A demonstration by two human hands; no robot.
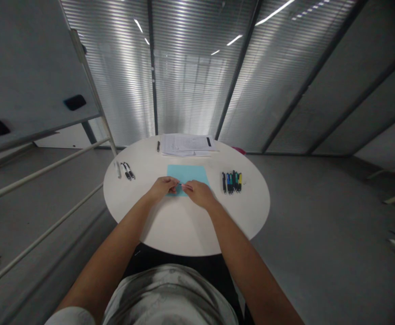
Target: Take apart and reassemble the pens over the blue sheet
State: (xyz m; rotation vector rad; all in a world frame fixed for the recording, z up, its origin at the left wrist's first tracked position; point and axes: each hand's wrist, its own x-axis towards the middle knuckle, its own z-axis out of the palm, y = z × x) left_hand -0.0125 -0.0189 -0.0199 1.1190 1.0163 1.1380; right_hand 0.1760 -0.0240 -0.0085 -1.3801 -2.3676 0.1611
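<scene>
My left hand (162,188) and my right hand (198,192) meet over a light blue sheet (187,172) near the middle of the round white table. Between them is a slim pen (183,184), pinched from both sides. Its end by my right fingers looks pinkish, while the part at my left fingertips is darker and thin. Whether the pen is in one piece or two is too small to tell. My fingers are closed on both hands and hide most of it. Right of the sheet lies a row of several pens (232,182) with dark, blue, green and yellow parts.
At the table's (180,234) left lie two black-and-white pens (128,171) and a whitish stick-like piece (118,169). A paper stack (185,145) sits at the back, a dark pen (158,146) beside it. A whiteboard (38,58) on a metal frame stands close on the left.
</scene>
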